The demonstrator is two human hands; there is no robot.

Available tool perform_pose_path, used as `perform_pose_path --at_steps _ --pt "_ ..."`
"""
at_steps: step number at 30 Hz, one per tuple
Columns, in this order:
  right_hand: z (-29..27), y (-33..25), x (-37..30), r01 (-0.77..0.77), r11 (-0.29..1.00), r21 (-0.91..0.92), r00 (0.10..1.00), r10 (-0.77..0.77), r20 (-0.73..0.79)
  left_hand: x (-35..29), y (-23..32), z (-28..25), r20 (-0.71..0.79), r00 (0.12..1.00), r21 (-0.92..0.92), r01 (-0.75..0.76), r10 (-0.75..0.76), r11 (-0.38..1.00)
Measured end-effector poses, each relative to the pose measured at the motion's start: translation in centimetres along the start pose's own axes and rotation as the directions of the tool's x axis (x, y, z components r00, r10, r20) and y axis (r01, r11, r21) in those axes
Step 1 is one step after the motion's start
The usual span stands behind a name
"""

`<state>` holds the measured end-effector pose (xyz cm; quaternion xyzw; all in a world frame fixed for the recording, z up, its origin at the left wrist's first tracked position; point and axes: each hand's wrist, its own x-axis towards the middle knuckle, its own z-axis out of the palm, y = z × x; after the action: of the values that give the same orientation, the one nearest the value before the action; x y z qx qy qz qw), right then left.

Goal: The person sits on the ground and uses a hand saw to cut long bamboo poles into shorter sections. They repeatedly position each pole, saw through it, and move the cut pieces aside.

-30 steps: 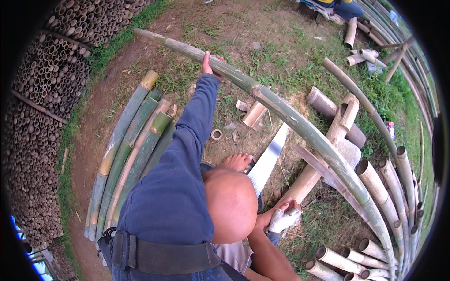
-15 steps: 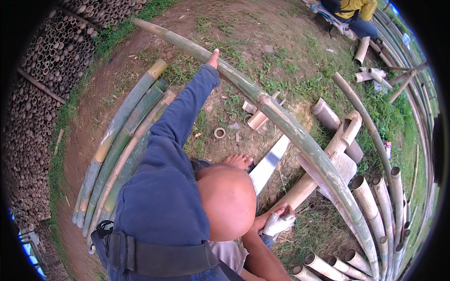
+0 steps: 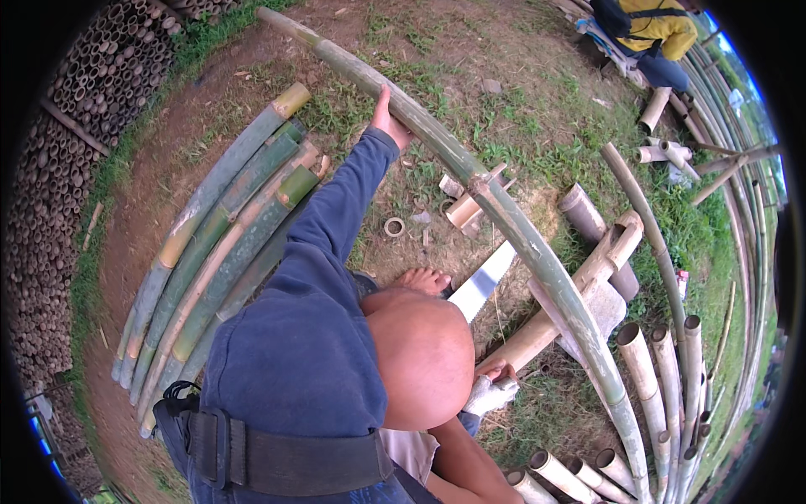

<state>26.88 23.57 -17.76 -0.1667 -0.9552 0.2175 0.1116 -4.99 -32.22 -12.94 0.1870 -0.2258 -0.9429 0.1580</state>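
A long green bamboo pole (image 3: 527,237) slants from the upper left to the lower right, with a pale worn node near its middle. Out at the end of a blue sleeve, my left hand (image 3: 391,124) grips its upper part, thumb along the side and fingers mostly hidden. Low beside my bent knee is my right hand (image 3: 493,391) in a whitish glove with bare fingertips. Those fingers are bent together near a thick pale bamboo piece (image 3: 525,343); whatever they hold is hidden. A saw blade (image 3: 484,284) emerges from behind the knee, its handle out of sight.
Several bamboo poles (image 3: 231,217) lie at left, before a large stack of cut bamboo (image 3: 46,244). Upright bamboo tubes (image 3: 642,361) stand at lower right. A bamboo ring (image 3: 394,227) and short offcuts (image 3: 464,209) lie by my foot. A person in yellow (image 3: 659,34) sits at upper right.
The whole view has shifted slightly. The green pole and my left hand have come a little closer to me, the hand still on the pole. My right hand stays by the thick bamboo.
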Motion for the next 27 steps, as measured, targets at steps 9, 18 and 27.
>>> perform_pose_path --at_steps 9,18,27 --pt "0.3 -0.6 -0.2 -0.057 0.994 0.090 0.997 0.062 -0.050 -0.4 -4.6 2.6 0.145 0.985 -0.440 -0.022 0.095 0.898" --pt "0.6 0.3 -0.1 -0.054 0.992 0.111 0.997 0.061 -0.055 -2.1 -0.3 7.5 -0.286 0.928 0.086 -0.222 0.238 0.971" --pt "0.9 1.1 0.0 -0.019 0.988 0.156 0.999 0.026 -0.044 -2.1 0.5 8.1 -0.242 0.935 0.241 -0.202 0.260 0.949"
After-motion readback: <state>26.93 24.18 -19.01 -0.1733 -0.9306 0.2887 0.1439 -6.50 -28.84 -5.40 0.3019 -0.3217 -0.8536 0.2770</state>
